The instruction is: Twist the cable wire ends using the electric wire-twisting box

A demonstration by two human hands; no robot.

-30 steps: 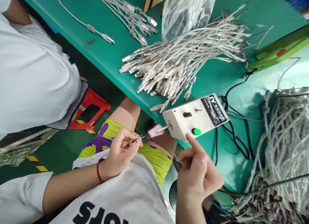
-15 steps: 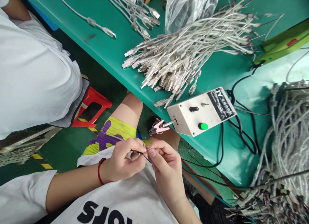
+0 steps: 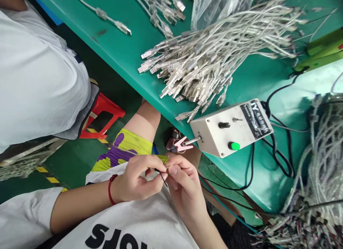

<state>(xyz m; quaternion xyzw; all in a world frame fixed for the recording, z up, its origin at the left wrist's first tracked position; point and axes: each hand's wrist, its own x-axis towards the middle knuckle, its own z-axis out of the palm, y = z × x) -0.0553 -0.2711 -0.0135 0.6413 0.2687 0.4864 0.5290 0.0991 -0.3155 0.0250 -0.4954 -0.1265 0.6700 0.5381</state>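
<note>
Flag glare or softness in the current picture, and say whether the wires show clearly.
Head view: pale glare washes out the green tabletop toward the right edge; head view: the cable pile at lower right looks soft; head view: the black wire by the left fingers shows clearly, the finer wire ends only faintly.

Below and left of the white box [image 3: 226, 135], the left hand [image 3: 143, 177] and right hand [image 3: 186, 182] pinch thin wires [image 3: 163, 178]; a pink clip [image 3: 183, 145] sits on its shaft [image 3: 195, 140]; USB cables [image 3: 198, 65] lie heaped beyond it.
</note>
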